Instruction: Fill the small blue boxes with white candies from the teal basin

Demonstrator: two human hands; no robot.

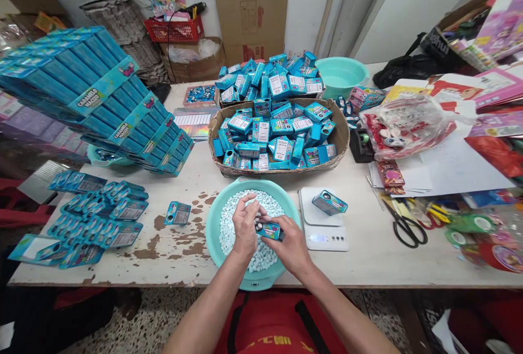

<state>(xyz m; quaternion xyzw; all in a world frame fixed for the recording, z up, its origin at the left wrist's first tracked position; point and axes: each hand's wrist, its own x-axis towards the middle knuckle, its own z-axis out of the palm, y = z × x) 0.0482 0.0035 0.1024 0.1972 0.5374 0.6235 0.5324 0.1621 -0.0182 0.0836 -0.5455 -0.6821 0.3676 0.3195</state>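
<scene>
Over a turquoise basin of small pale blue candies, my two hands meet. My right hand grips a small blue candy box, its round window end pointing left. Against that end, my left hand is closed with curled fingers; what lies in them is mostly hidden. Another blue box rests tilted on a white digital scale to the right of the basin. A single box stands on the table to the left.
A cardboard tray piled with blue boxes stands behind the basin, another heap beyond it. Tall stacked display cartons lean at the left above grouped boxes. Scissors and tape rolls lie right.
</scene>
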